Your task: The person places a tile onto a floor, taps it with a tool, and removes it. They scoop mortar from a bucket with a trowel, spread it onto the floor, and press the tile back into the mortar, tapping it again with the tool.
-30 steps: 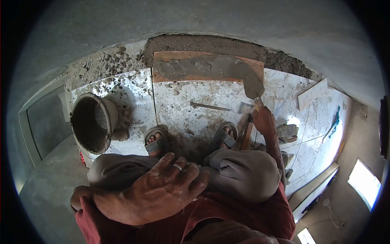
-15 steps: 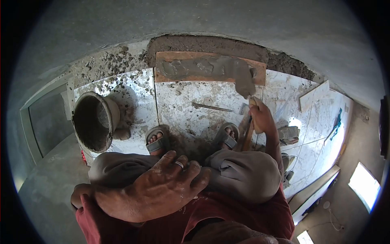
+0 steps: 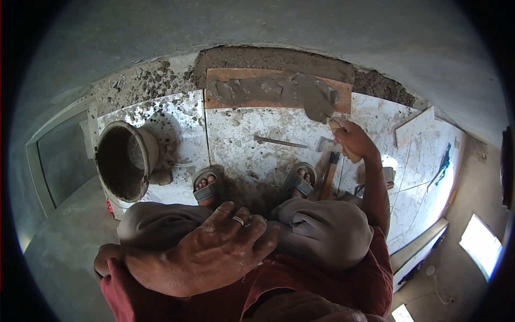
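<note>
My right hand (image 3: pixel 355 140) is closed around the wooden handle (image 3: pixel 347 140) of a trowel. The trowel's blade (image 3: pixel 320 107), coated with wet grey mortar, rests at the right end of a reddish-brown board (image 3: pixel 236 103). A thick, uneven strip of mortar (image 3: pixel 263 88) covers much of this board, which lies along the foot of the wall. My left hand (image 3: pixel 222 244), dusty and wearing a ring, lies over my lap between the knees, holding nothing. Its fingers are loosely stretched and slightly bent, their tips partly hidden.
A mortar-crusted bucket (image 3: pixel 152 155) stands at the left. A thin rod (image 3: pixel 280 141) and a wooden-handled tool (image 3: pixel 328 180) lie on the spattered white tiles (image 3: pixel 241 126) by my feet. Loose rubble (image 3: pixel 145 86) borders the wall (image 3: pixel 257 24). A cut tile piece (image 3: pixel 414 127) lies right.
The trowel blade has shifted slightly left and up over the mortar, dragging some along. My right hand has moved a little up and right. My left hand stays nearly still.
</note>
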### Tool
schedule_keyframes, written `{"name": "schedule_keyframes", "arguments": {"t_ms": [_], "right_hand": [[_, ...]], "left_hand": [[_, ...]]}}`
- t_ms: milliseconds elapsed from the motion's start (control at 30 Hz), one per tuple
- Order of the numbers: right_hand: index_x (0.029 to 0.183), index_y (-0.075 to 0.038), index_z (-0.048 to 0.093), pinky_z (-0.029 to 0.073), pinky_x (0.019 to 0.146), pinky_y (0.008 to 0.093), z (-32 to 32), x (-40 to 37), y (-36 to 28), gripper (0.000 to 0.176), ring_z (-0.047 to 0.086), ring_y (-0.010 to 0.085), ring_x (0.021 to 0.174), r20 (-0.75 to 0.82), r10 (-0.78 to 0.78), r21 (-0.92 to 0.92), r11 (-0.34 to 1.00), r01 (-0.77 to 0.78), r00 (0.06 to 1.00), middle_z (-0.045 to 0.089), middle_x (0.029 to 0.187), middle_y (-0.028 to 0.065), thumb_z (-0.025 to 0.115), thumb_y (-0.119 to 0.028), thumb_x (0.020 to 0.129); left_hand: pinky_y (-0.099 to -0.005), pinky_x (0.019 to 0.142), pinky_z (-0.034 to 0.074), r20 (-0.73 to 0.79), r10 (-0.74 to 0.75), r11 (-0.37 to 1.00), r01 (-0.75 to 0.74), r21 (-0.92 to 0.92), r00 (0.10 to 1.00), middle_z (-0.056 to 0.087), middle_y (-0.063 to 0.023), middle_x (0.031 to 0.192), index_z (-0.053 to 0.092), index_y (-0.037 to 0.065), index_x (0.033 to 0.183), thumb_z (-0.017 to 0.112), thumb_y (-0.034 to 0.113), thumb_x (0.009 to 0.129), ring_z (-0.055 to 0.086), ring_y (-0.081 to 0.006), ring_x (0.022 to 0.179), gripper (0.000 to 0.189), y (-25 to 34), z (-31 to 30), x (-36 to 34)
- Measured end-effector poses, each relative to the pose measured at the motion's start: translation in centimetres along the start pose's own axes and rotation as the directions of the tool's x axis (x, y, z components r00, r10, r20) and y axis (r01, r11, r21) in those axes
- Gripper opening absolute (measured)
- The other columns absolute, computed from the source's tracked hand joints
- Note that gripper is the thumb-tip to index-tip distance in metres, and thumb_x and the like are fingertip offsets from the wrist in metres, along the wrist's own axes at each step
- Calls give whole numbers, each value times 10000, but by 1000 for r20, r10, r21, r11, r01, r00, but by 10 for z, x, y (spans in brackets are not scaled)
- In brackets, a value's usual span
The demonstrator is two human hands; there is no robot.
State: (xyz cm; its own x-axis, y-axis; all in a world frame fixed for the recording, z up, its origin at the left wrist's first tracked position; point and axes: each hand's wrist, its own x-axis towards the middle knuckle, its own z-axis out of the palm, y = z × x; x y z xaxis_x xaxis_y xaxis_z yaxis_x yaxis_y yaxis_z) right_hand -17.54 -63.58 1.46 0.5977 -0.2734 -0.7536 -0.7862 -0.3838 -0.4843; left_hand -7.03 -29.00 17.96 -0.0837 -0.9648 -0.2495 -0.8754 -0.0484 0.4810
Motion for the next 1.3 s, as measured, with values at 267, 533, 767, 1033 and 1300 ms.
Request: {"name": "schedule_keyframes", "arguments": {"t_ms": [267,533,767,1033,1300], "right_hand": [[1247,13,459,466,776,511,18,-13,43,470,600,448,831,-270,-73,-476,877,-68,960,615,833,291,461,-205,830],[1267,6,443,454,784,527,17,-14,74,480,594,457,828,-396,-55,-437,889,-136,916,611,837,296,452,-207,837],[1203,12,495,483,660,521,10,-2,106,413,608,455,722,-398,-38,-277,957,-81,917,615,842,291,466,-219,863],[1277,-6,458,498,617,358,62,-18,75,446,628,250,667,-373,-397,-194,917,348,839,621,866,166,478,-199,876],[1295,-3,423,485,724,483,114,-5,2,479,624,395,782,-155,-435,-250,886,391,887,617,918,248,498,-175,854]], "left_hand": [[-418,964,426,24,12,1000,-11,-24,1000,509,-76,1057,529,113,1194,524,291,820,525,-238,1014,414,-2,-2,0],[-418,970,409,85,5,999,-1,-48,996,491,-89,1088,523,112,1205,534,281,818,501,-248,1021,422,-3,-4,4],[-419,971,404,51,-10,999,12,-50,999,484,-90,1082,523,112,1203,536,277,820,493,-246,1016,418,-2,-1,5],[-406,951,418,33,-19,1000,20,-11,999,509,-69,1039,539,124,1186,525,300,829,519,-226,1027,398,-2,0,8],[-424,896,452,-75,-28,998,23,-58,997,534,-102,998,578,79,1123,496,189,828,560,-243,946,326,1,3,1]]}}
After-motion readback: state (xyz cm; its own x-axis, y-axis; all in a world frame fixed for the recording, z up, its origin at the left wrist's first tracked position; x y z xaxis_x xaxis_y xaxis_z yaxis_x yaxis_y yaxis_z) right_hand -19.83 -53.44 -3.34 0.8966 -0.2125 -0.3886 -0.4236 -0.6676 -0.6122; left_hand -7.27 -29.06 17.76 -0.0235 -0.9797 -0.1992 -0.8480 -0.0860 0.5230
